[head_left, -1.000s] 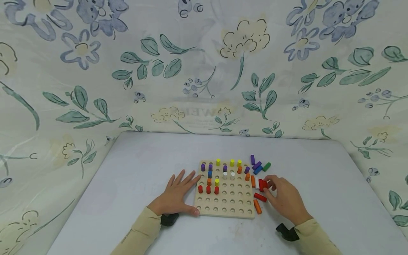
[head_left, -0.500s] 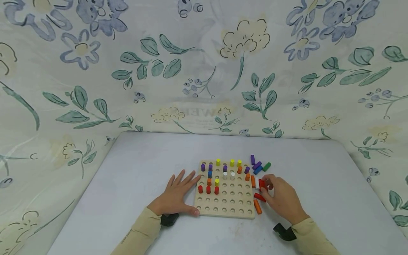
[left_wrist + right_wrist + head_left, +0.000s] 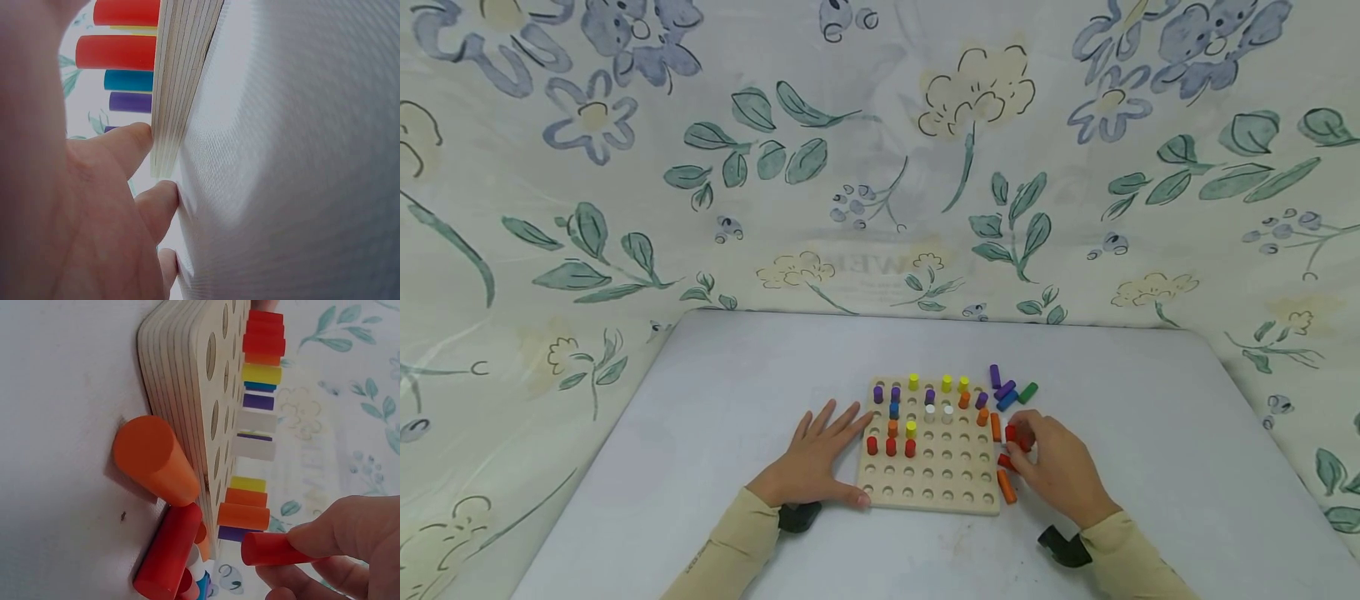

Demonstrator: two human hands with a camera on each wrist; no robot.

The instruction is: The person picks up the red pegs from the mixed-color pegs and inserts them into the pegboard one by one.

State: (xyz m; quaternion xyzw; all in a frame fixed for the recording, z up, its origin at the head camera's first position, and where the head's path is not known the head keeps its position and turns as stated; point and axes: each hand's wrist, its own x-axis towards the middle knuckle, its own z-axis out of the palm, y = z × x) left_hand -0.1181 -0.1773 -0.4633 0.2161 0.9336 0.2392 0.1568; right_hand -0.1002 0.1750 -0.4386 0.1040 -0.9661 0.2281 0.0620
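My left hand (image 3: 808, 462) lies with spread fingers at the left side of a wooden peg board (image 3: 936, 504). Its index fingertip (image 3: 140, 134) touches the board's edge, while the thumb rests by the near left corner. Just off the board's right side, my right hand (image 3: 1063, 471) pinches a red peg (image 3: 265, 549) between thumb and fingers, raised above the loose pegs. Below it lie another red peg (image 3: 167, 550) and an orange peg (image 3: 153, 456) beside the board. Three red pegs (image 3: 891, 447) stand in a row on the board's left part.
Upright yellow, purple, blue, white and orange pegs fill other holes, mostly toward the back. Purple pegs (image 3: 995, 377), a blue peg (image 3: 1007, 401) and a green peg (image 3: 1028, 392) lie by the far right corner. Floral cloth (image 3: 880, 167) hangs behind the white table (image 3: 737, 358).
My right hand has shifted slightly left toward the board, and the red peg it pinches has risen from the loose pegs. My left hand has stayed in place.
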